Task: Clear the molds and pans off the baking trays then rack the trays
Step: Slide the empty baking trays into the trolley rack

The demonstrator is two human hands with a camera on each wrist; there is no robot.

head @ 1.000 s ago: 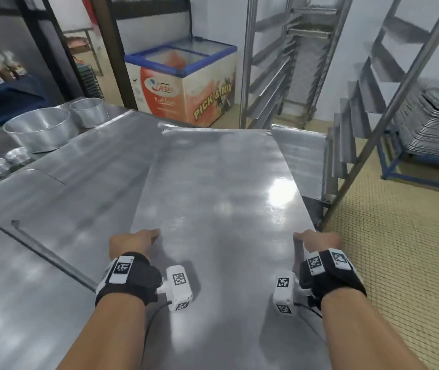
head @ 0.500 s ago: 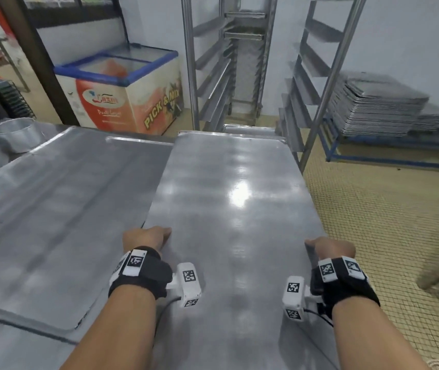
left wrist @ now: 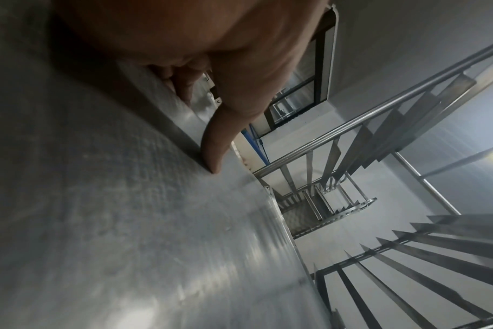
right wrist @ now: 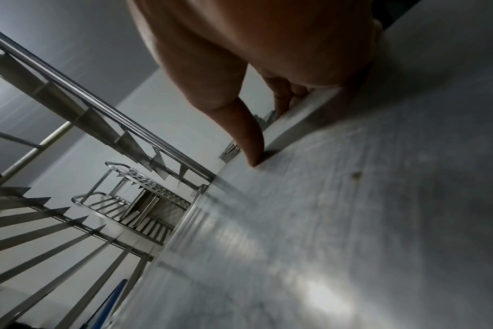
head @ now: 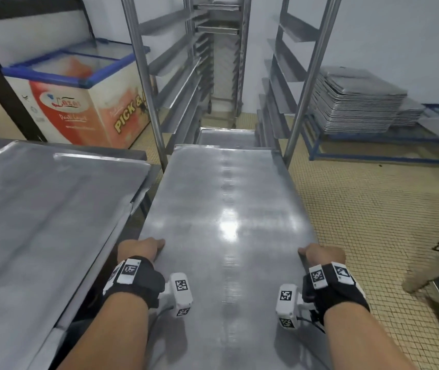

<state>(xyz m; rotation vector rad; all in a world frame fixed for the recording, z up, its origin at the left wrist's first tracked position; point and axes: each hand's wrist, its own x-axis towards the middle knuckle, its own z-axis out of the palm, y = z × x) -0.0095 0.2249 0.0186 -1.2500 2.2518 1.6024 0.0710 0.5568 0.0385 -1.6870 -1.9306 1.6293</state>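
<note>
I hold a large bare steel baking tray (head: pixel 226 209) level in front of me. My left hand (head: pixel 143 248) grips its left rim, thumb on top (left wrist: pixel 214 155) and fingers curled beneath. My right hand (head: pixel 319 253) grips the right rim the same way, thumb pressed on the tray (right wrist: pixel 253 153). The tray's far edge sits between the two front uprights of the tall steel rack (head: pixel 143 76), level with its lower angled runners. Another tray (head: pixel 226 137) lies in the rack just below and beyond that edge.
A steel table (head: pixel 39 209) with another flat tray stands at my left. A blue-rimmed chest freezer (head: pixel 79 97) is behind it. A stack of trays (head: pixel 357 100) rests on a low blue frame at the right. Tiled floor (head: pixel 373 222) lies to the right.
The tray has come off the table and swung right, and now points into the rack. The bowls at the left have passed out of view. Both hands kept their grip.
</note>
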